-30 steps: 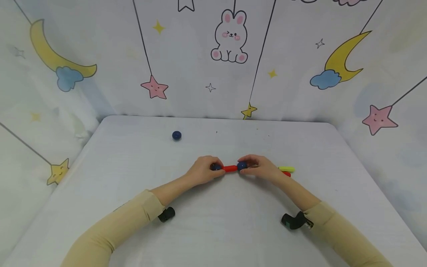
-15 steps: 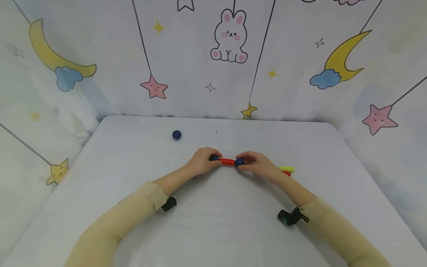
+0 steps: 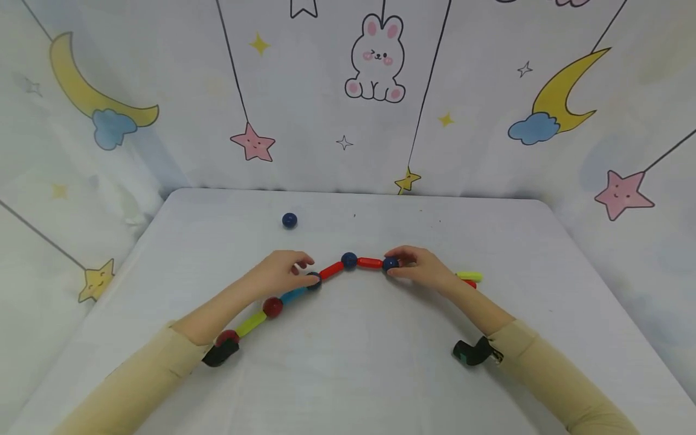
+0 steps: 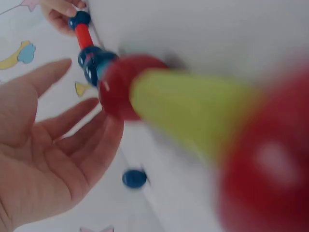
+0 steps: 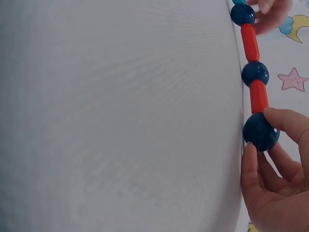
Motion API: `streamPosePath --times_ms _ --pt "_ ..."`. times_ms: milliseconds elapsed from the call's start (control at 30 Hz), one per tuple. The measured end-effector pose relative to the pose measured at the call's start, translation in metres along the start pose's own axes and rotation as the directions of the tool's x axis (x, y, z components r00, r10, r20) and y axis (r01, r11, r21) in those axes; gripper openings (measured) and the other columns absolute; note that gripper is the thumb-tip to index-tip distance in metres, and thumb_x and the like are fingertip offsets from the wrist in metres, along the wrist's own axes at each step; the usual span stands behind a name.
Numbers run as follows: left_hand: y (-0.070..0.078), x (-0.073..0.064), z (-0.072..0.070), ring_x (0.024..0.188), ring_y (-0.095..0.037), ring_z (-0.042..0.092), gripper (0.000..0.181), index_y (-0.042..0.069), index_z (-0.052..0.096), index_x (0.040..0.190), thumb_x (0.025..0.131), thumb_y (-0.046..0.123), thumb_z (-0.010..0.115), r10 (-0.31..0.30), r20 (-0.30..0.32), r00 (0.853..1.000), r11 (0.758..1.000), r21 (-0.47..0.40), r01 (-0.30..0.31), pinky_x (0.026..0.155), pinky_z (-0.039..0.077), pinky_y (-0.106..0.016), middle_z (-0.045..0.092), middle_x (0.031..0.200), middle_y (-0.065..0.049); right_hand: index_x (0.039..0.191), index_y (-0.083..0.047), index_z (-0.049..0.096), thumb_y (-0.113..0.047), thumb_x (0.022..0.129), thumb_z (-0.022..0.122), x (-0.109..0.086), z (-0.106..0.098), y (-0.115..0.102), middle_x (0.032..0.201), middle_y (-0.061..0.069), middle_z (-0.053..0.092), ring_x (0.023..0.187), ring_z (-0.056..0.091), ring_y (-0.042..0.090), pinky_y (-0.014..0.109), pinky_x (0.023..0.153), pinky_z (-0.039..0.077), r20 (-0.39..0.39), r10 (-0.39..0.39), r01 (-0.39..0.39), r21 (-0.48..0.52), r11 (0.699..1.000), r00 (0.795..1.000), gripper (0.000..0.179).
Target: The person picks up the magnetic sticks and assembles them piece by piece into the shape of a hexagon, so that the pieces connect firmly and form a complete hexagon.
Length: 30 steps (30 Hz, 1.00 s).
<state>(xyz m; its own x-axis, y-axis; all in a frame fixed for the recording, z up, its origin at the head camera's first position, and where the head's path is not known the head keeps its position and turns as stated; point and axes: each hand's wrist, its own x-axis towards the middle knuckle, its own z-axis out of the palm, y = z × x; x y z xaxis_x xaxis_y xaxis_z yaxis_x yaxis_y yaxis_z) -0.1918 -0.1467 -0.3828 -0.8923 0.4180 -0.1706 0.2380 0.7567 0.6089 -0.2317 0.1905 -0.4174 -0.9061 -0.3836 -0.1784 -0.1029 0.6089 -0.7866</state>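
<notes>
covering table (image 3: 380, 374): white cloth; cartoon backdrop (image 3: 304, 109) behind; right hand (image 3: 421, 269) pinching blue ball (image 3: 389, 263), left hand (image 3: 277, 275) released.

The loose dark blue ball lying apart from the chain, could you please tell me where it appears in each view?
Head: loose blue ball on the far left of the table, beyond the left hand.
Left wrist: low centre, beside the open palm.
Right wrist: not in view.
Shared landmark: the blue ball pinched by the right hand.
</notes>
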Motion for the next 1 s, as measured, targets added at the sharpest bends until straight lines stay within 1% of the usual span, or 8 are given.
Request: streamPosePath --times_ms 233,333,433,667,767,833,933,1000 --pt "-0.028 -0.066 -0.017 0.087 -0.017 0.059 0.045 0.007 0.066 0.116 0.086 0.041 0.072 -0.092 0.080 0.993 0.995 0.056 0.087 0.072 0.052 -0.033 0.064 0.098 -0.001 0.127 -0.014 0.061 -0.027 0.089 0.073 0.000 0.002 0.001 0.114 0.006 0.060 0.106 0.051 0.025 0.037 0.087 0.044 0.006 -0.007 0.007 0.013 1.000 1.000 0.042" --pt "-0.038 -0.090 -0.019 0.080 -0.015 0.056 0.040 0.007 0.067 0.110 0.084 0.038 0.075 -0.107 0.078 0.991 0.993 0.062 0.103 0.066 0.050 -0.031 0.062 0.089 0.003 0.127 -0.014 0.061 -0.029 0.089 0.073 0.000 0.002 0.002 0.114 0.007 0.060 0.106 0.051 0.025 0.037 0.087 0.045 0.012 -0.010 0.010 0.021 1.000 1.000 0.043" --pt "-0.047 -0.106 -0.018 0.072 -0.013 0.054 0.033 0.009 0.069 0.104 0.084 0.034 0.076 -0.114 0.061 0.992 0.993 0.038 0.112 0.062 0.046 -0.029 0.061 0.081 0.005 0.128 -0.014 0.061 -0.030 0.089 0.072 0.000 0.002 0.003 0.115 0.007 0.060 0.106 0.051 0.025 0.037 0.087 0.045 0.014 -0.012 0.012 0.025 1.000 1.000 0.044" --pt "-0.050 -0.115 -0.003 0.063 -0.011 0.053 0.025 0.011 0.071 0.096 0.083 0.031 0.076 -0.100 -0.001 0.995 0.993 -0.061 0.100 0.056 0.043 -0.026 0.060 0.071 0.009 0.128 -0.012 0.061 -0.028 0.089 0.072 -0.002 0.000 0.002 0.114 0.008 0.060 0.106 0.052 0.025 0.038 0.088 0.045 0.012 -0.015 0.015 0.033 0.999 1.000 0.043" --pt "-0.044 -0.114 0.006 0.063 -0.013 0.053 0.027 0.009 0.070 0.096 0.083 0.031 0.076 -0.138 0.001 0.990 0.983 -0.124 0.137 0.054 0.043 -0.025 0.059 0.068 0.006 0.127 -0.012 0.061 -0.027 0.089 0.072 -0.003 0.000 0.000 0.114 0.008 0.060 0.106 0.052 0.025 0.038 0.089 0.045 0.015 -0.020 0.019 0.037 0.999 1.000 0.043" --pt "-0.039 -0.113 0.012 0.063 -0.013 0.054 0.030 0.007 0.069 0.098 0.083 0.033 0.076 -0.190 0.005 0.982 0.966 -0.175 0.188 0.054 0.045 -0.026 0.059 0.067 0.005 0.127 -0.012 0.061 -0.027 0.089 0.072 -0.004 0.001 -0.001 0.113 0.008 0.060 0.105 0.052 0.026 0.038 0.088 0.045 0.013 -0.021 0.020 0.037 0.999 1.000 0.042" --pt "-0.034 -0.110 0.022 0.062 -0.015 0.058 0.035 0.005 0.067 0.101 0.084 0.033 0.076 -0.280 0.017 0.960 0.923 -0.270 0.274 0.057 0.050 -0.027 0.062 0.070 0.002 0.127 -0.013 0.061 -0.026 0.089 0.072 -0.005 0.001 -0.002 0.112 0.008 0.060 0.105 0.052 0.026 0.037 0.086 0.046 0.007 -0.018 0.018 0.028 0.999 1.000 0.042" --pt "-0.030 -0.108 0.028 0.061 -0.015 0.062 0.038 0.003 0.065 0.103 0.083 0.033 0.077 -0.333 0.025 0.943 0.884 -0.339 0.321 0.059 0.053 -0.027 0.065 0.073 0.001 0.127 -0.013 0.060 -0.026 0.089 0.072 -0.004 0.001 -0.002 0.112 0.008 0.060 0.105 0.053 0.026 0.037 0.086 0.046 0.003 -0.014 0.014 0.019 1.000 1.000 0.042"
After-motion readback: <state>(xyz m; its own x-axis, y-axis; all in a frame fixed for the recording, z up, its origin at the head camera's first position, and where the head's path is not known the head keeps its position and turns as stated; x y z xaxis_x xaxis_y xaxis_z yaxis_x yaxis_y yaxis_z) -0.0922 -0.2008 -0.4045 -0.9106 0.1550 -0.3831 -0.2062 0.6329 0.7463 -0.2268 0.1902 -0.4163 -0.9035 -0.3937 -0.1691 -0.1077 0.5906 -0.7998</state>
